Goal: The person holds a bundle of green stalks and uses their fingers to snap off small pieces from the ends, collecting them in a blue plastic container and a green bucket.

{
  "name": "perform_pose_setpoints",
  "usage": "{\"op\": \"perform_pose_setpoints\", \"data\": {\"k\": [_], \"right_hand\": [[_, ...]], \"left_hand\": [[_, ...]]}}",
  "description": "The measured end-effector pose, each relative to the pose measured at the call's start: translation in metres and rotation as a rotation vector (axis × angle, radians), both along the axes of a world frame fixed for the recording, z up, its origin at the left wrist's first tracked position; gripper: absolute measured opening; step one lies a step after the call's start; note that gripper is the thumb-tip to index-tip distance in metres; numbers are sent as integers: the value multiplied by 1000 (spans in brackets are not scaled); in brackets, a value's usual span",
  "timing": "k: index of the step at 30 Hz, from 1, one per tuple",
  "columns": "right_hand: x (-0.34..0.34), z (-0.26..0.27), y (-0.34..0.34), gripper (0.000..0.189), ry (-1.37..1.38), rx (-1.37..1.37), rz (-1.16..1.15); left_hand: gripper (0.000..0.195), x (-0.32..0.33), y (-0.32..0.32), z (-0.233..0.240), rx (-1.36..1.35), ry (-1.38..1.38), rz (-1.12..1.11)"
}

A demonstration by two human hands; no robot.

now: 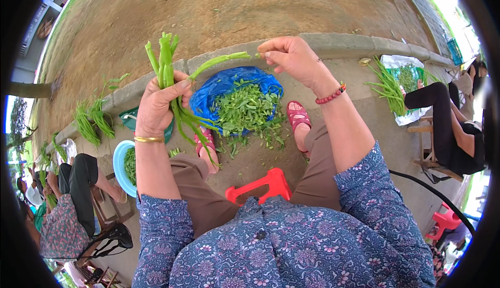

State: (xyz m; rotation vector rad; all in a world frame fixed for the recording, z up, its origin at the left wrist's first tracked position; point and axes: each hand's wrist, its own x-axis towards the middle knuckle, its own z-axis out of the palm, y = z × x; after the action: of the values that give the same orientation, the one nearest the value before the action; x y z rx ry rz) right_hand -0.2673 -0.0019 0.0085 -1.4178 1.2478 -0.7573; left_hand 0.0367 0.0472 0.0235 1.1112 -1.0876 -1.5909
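My left hand (156, 100), with a gold bangle at its wrist, grips a bunch of green leafy-vegetable stems (166, 61). Thick cut ends point up, and thinner stems hang below the fist. One stem (218, 59) sticks out sideways toward my right hand (291, 56). Between the right thumb and fingers is a small green stem piece (258, 55), just apart from that stem's tip. Under both hands, a blue plastic bag (203, 96) lies spread on the ground with a heap of chopped green pieces (246, 108) on it, some spilled around its near edge.
A red plastic stool (279, 184) is between my legs. To the left are a light-blue basin (119, 163) of greens and stem bundles (86, 124) by the stone curb (336, 46). Seated people flank me; more stems (386, 85) lie at right. A black cable (433, 194) curves there.
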Motion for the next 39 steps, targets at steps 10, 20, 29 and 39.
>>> {"op": "perform_pose_setpoints", "data": {"k": [10,20,29,39], "right_hand": [[11,0,4,25,-84,-174,117],[14,13,11,21,-171,91,144],[13,6,7,11,-515,306,31],[18,7,10,10,-352,46,-63]], "left_hand": [[18,-4,2,5,-4,-60,-29],[15,-3,-1,1,30,-22,0],[12,-6,-4,-4,27,-60,-31],[12,-16,-3,-6,26,-163,-70]]}}
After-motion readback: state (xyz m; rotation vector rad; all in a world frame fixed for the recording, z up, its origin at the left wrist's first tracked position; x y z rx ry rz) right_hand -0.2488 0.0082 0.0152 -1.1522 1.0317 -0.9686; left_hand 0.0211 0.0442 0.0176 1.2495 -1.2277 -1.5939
